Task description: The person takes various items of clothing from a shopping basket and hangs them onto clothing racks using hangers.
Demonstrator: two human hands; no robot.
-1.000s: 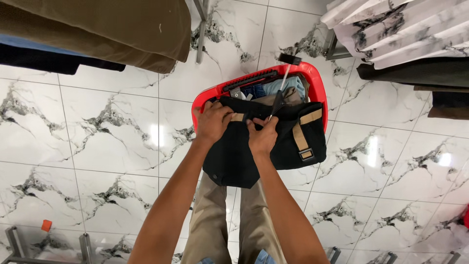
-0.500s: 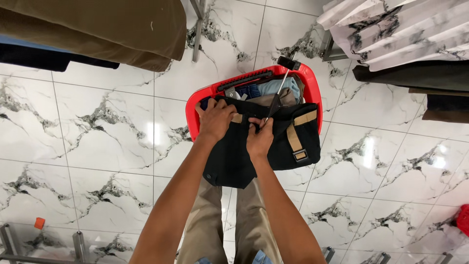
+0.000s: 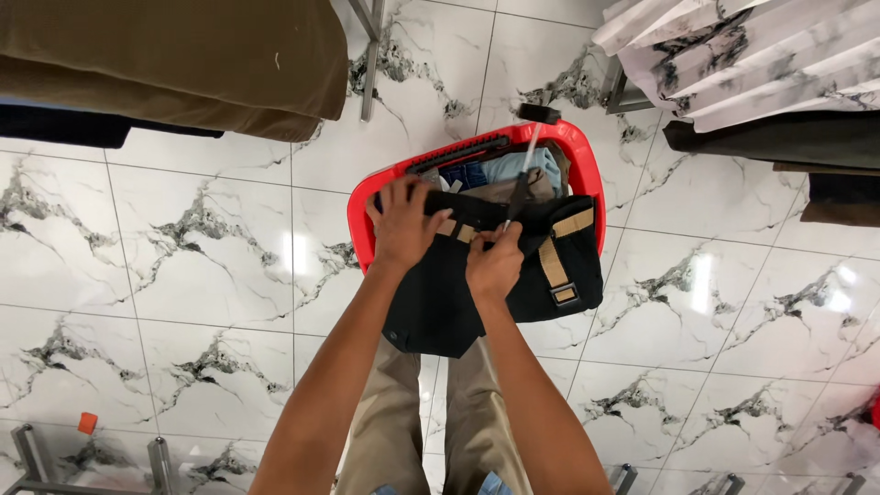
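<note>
Both hands, left hand [image 3: 403, 225] and right hand [image 3: 495, 266], grip the black garment [image 3: 458, 293] at its tan-trimmed waistband, now lifted slightly higher over the red laundry basket [image 3: 362, 215] at twelve o'clock.

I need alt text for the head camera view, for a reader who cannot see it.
Seen from above, a person's left hand and right hand grip a black garment with tan straps over a red laundry basket holding other clothes. The basket stands on a white marble-patterned tile floor, with brown fabric at the upper left.
</note>
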